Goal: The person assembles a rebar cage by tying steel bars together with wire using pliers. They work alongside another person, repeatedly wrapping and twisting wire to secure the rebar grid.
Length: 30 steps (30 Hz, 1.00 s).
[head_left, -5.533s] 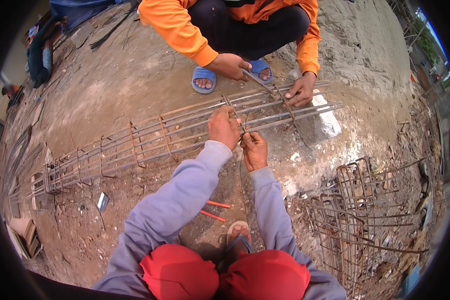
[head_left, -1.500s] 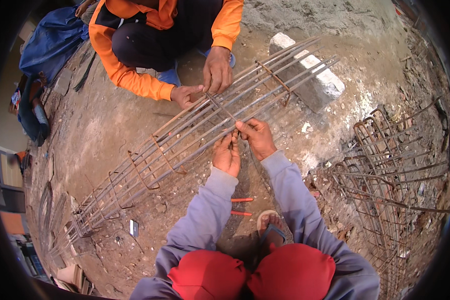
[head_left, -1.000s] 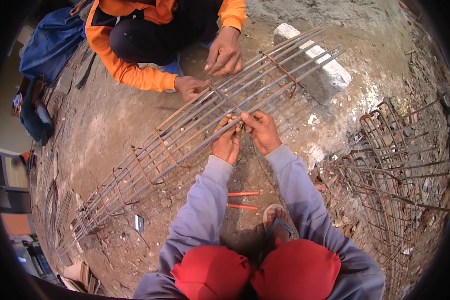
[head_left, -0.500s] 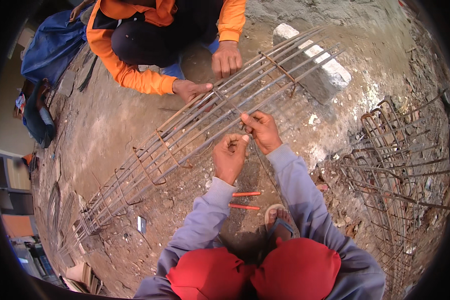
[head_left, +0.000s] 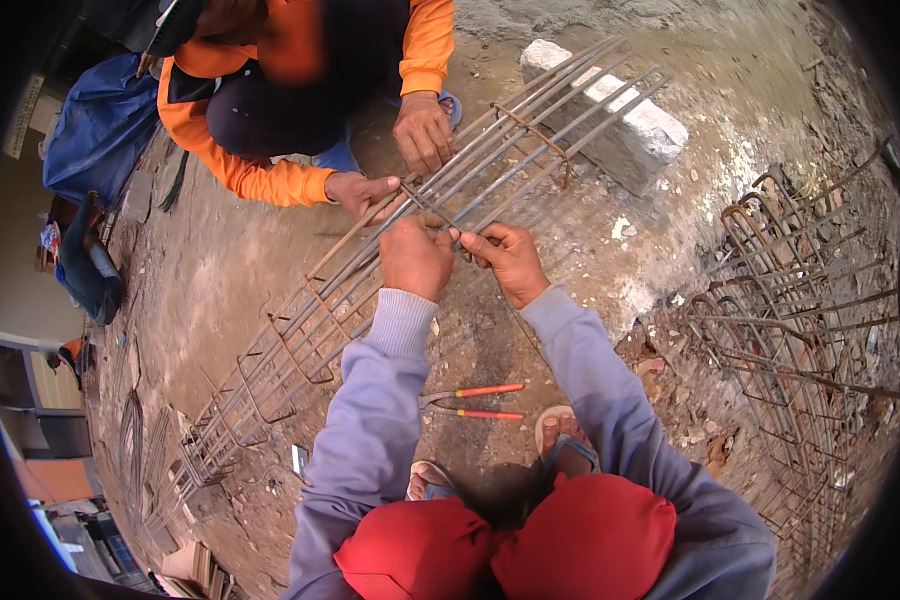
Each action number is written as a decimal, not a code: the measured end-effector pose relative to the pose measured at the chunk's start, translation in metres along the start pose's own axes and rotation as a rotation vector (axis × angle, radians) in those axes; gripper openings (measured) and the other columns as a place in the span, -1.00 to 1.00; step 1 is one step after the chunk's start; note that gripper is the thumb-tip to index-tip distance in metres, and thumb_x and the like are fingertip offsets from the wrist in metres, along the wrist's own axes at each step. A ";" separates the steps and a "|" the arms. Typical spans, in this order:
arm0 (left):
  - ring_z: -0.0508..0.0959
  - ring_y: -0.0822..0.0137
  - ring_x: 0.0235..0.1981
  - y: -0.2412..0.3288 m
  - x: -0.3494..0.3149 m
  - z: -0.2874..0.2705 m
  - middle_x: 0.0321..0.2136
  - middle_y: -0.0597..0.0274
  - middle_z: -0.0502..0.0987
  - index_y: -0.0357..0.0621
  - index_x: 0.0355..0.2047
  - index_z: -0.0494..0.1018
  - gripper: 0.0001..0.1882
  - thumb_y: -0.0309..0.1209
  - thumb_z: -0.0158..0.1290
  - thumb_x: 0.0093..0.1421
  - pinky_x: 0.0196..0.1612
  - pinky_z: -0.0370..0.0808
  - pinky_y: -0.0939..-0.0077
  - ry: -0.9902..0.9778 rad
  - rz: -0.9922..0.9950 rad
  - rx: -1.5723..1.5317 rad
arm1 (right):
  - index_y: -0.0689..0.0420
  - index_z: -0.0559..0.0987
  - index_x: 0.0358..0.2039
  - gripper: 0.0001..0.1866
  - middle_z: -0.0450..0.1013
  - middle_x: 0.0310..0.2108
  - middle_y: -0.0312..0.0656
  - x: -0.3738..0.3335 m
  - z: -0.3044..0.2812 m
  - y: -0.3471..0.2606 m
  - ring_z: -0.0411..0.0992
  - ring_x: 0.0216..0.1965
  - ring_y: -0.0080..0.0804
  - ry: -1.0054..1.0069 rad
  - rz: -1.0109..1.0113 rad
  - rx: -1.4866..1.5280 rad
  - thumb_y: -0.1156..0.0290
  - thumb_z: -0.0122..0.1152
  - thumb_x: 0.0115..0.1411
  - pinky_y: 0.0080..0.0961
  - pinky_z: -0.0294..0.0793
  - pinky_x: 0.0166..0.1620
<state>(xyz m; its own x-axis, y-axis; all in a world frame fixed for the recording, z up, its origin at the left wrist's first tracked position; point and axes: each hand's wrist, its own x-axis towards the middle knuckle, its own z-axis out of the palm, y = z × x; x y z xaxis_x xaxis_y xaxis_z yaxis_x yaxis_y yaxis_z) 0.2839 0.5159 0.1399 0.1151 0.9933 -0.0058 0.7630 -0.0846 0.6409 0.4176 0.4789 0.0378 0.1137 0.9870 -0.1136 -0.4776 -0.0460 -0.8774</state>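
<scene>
A long cage of steel reinforcing bars (head_left: 530, 140) slants from the lower left to the upper right, with bent square stirrups along it. At a stirrup (head_left: 425, 205) near the middle, my left hand (head_left: 415, 262) is closed, fingers curled against the near bars, their tips partly hidden. Just to its right, my right hand (head_left: 512, 265) pinches thumb and finger together at the stirrup's near corner; what lies between them is too small to make out. A pair of pincers (head_left: 485, 390) with orange handles rests on the ground below my hands.
Opposite me, a crouching person in an orange-sleeved top has a left hand (head_left: 425, 132) and a right hand (head_left: 363, 192) at the cage. A pale concrete block (head_left: 660, 135) supports its far end. Rusty bent bars (head_left: 790, 300) lie to the right. A blue tarp (head_left: 100, 130) sits far left.
My left hand has moved up and left onto the cage bars, beside the stirrup. My right hand stays near the stirrup corner. The co-worker's hands remain at the cage.
</scene>
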 end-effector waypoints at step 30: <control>0.52 0.52 -0.45 0.012 -0.065 0.069 -0.35 0.24 0.61 -0.42 -0.04 0.53 -0.73 -0.53 0.22 0.29 -0.46 0.43 0.63 0.169 -0.500 -1.469 | 0.31 0.60 0.10 -0.68 0.49 -0.40 -0.36 -0.049 -0.006 -0.025 0.29 -0.48 -0.72 0.014 0.156 -0.028 0.54 0.11 0.38 -0.70 0.30 -0.43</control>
<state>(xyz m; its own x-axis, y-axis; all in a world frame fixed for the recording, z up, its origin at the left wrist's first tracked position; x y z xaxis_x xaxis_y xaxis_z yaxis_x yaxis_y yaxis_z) 0.3297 0.4450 0.0950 -0.0985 0.9018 -0.4208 -0.5790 0.2920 0.7613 0.4287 0.4313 0.0622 0.0520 0.9654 -0.2554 -0.4656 -0.2028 -0.8614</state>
